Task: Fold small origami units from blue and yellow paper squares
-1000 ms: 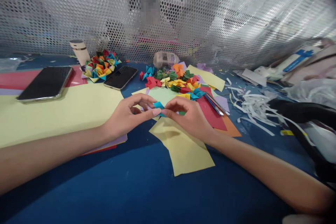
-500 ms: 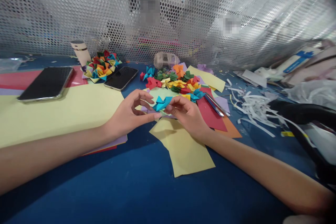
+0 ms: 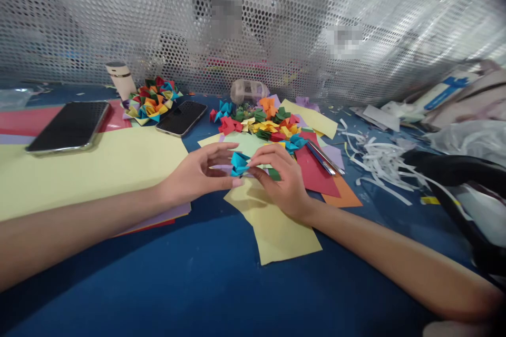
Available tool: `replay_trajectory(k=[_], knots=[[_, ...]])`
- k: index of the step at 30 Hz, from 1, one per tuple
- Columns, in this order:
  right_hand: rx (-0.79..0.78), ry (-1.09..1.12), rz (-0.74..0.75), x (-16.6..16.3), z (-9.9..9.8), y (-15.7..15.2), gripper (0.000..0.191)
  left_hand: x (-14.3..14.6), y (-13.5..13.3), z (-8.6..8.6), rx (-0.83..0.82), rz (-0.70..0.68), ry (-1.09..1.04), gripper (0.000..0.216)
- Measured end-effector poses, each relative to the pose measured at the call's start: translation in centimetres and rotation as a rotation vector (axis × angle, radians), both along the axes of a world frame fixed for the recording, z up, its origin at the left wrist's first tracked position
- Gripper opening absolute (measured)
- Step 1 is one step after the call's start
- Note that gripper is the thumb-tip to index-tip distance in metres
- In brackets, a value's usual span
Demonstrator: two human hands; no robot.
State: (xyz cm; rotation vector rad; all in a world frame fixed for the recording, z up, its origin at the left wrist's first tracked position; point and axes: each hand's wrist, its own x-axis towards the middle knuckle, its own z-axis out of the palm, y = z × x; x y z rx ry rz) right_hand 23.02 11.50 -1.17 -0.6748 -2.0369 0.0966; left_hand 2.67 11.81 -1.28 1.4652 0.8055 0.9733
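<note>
While the right hand (image 3: 285, 181) pinches the angular blue paper piece (image 3: 239, 164), apparently mid-folding, the finger-spread left hand (image 3: 193, 172) should steady it.

Blue origami (image 3: 239, 164) in right fingers (image 3: 269, 158)

In moderate light, the perforated panel (image 3: 261, 26) behind the blue surface (image 3: 213, 279) shows whitish glare; soft shadows lie on this surface.
</note>
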Motion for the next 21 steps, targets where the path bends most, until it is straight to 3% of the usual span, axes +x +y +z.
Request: replay_trajectory(k=[4, 9, 12, 16, 21], knots=[[0.049, -0.059, -0.004, -0.03, 0.02, -0.22, 0.011, -0.14, -0.09, 0.09, 0.054, 0.024, 0.089, 0.061], [-0.063, -0.072, 0.034, 0.09, 0.40, -0.63, 0.013, -0.33, 0.05, -0.08, 0.109, 0.057, 0.124, 0.041], [-0.045, -0.067, 0.036, 0.13, 0.32, -0.49, 0.013, -0.35, -0.02, -0.07, 0.143, 0.101, 0.179, 0.031], [-0.051, -0.090, 0.002, 0.15, -0.05, -0.14, 0.006, -0.31, -0.22, 0.09, 0.121, 0.098, 0.162, 0.033], [-0.063, -0.122, -0.054, 0.13, -0.25, 0.00, 0.004, -0.21, -0.25, 0.42, 0.065, 0.047, 0.080, 0.049]])
